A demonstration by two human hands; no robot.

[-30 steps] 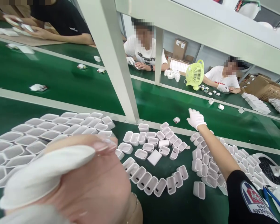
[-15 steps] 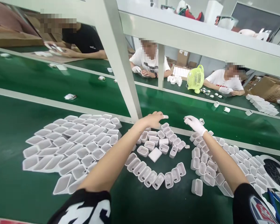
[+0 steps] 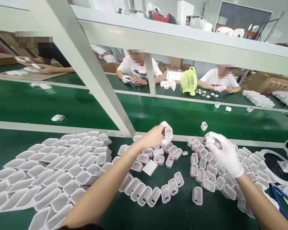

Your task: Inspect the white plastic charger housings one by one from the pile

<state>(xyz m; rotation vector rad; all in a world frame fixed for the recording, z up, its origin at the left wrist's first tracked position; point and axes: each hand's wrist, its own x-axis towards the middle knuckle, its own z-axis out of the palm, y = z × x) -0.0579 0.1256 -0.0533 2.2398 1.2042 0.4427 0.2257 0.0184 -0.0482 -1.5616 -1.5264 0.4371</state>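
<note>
One white box, hollow, open-ended, round-cornered.

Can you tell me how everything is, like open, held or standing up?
Left hand: closed on a white container.
That white container: held, open side facing the camera.
Right hand: gloved, curled; what's inside is unclear.
Left-side containers: open, packed close together.
Lone container: open, set apart.
Green fan: upright; spinning or not, I can't tell.
Blue handles: spread apart.

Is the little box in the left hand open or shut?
Open: the white box in the left hand shows its hollow inside.
</note>
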